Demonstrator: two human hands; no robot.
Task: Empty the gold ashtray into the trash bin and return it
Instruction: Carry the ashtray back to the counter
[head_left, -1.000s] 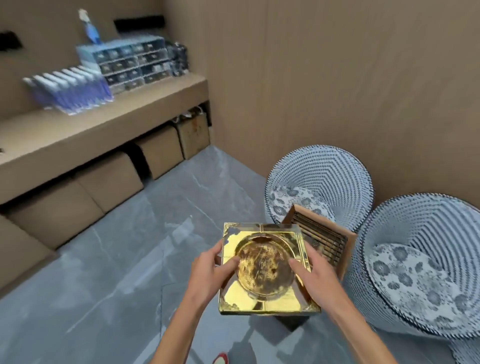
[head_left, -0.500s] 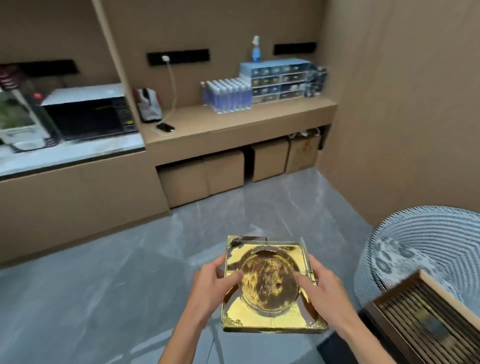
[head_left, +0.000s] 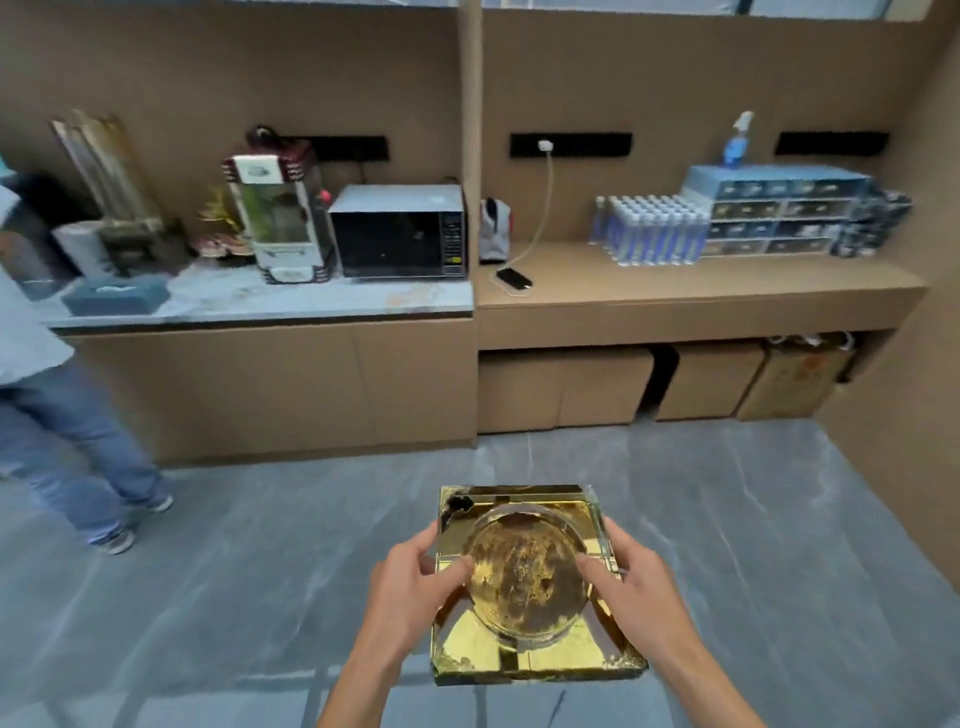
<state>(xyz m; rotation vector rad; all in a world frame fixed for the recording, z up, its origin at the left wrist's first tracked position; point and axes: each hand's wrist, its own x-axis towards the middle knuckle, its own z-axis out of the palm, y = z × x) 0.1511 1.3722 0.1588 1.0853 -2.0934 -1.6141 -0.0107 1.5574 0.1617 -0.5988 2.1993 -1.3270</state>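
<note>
Benches (head_left: 675, 291) of tan board span the upper frame, carrying a microwave (head_left: 399, 231) at upper centre and a block of water bottles (head_left: 649, 228) at upper right. A person in jeans (head_left: 67, 436) stands at the left edge on the grey marbled floor (head_left: 234, 571). At lower centre the gold ashtray (head_left: 530, 582), square, glassy, its round stained bowl facing up, is held level, left hand (head_left: 410, 587) and right hand (head_left: 631, 587) gripping opposite sides, thumbs over the rim.
</note>
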